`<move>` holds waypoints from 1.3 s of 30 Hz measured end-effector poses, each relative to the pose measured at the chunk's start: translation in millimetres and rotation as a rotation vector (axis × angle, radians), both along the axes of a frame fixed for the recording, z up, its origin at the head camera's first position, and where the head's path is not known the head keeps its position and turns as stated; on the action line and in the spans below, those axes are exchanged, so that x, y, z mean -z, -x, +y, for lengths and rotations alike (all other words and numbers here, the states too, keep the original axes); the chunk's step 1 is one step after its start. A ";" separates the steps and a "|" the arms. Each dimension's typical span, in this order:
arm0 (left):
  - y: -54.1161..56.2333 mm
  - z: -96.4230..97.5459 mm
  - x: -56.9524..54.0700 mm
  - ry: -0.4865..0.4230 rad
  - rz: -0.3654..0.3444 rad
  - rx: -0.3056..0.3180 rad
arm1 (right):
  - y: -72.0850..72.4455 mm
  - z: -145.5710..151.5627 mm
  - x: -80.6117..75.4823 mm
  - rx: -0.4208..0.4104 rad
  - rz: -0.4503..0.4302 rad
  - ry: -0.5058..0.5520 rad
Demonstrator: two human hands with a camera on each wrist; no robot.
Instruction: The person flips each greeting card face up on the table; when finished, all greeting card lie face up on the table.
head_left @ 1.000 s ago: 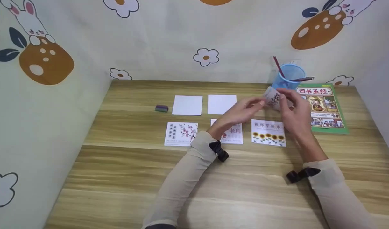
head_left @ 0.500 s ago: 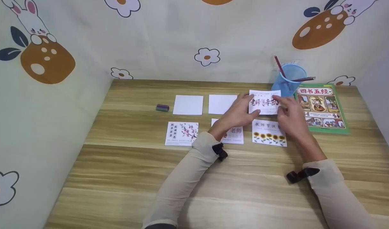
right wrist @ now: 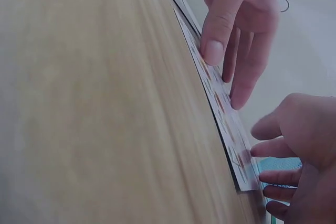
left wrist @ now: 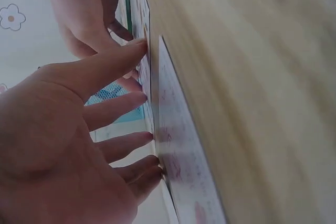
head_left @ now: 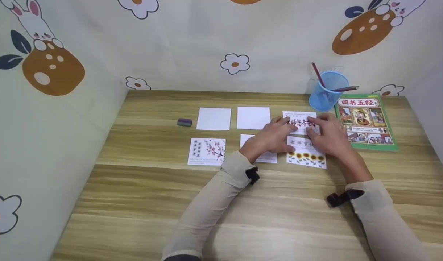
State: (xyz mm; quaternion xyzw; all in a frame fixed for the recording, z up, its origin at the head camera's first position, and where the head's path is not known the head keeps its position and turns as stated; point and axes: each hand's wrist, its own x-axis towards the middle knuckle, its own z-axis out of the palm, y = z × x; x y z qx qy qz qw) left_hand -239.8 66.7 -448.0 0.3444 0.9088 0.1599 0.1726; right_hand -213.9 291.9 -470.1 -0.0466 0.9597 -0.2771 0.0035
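A white card with bold dark lettering [head_left: 299,116] lies at the right end of the back row. My left hand [head_left: 270,138] touches its left side with extended fingers, while the thumb rests on the sunflower card [head_left: 305,162] in front. On the lettered card's right part, the fingertips of my right hand [head_left: 328,136] rest without pinching it. The right wrist view shows both hands with loosely spread fingers above the sunflower card. A pink-printed card [left wrist: 181,150] lies below my left hand in the left wrist view, partly hidden by that hand in the head view.
Two blank white cards [head_left: 213,119] lie to the left in the back row. The plum-blossom card [head_left: 207,152] is at front left. A small dark cylindrical object [head_left: 184,122] lies beside them. Behind stand a blue mesh pencil cup [head_left: 321,99] and a green-bordered book [head_left: 368,145].
The lettered card, tilted and held in both hands earlier, has come down flat onto the table behind the sunflower card. Both hands have eased their hold, and the left thumb has moved nearer the front row.
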 end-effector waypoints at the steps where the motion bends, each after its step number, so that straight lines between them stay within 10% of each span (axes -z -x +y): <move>1: -1.0 0.3 -0.6 0.014 -0.007 -0.005 | 0.0 0.1 -0.2 -0.006 -0.004 -0.006; 18: -12.7 -2.4 -4.3 0.080 -0.042 -0.058 | -2.1 -6.4 -0.8 -0.039 -0.054 -0.063; 27: -14.4 -30.4 -0.9 -0.066 0.097 -0.014 | -3.9 -9.9 0.7 -0.046 -0.052 -0.087; 39: -7.8 -111.6 -6.9 -0.123 0.057 -0.274 | -6.4 -38.7 -15.3 -0.105 -0.097 0.008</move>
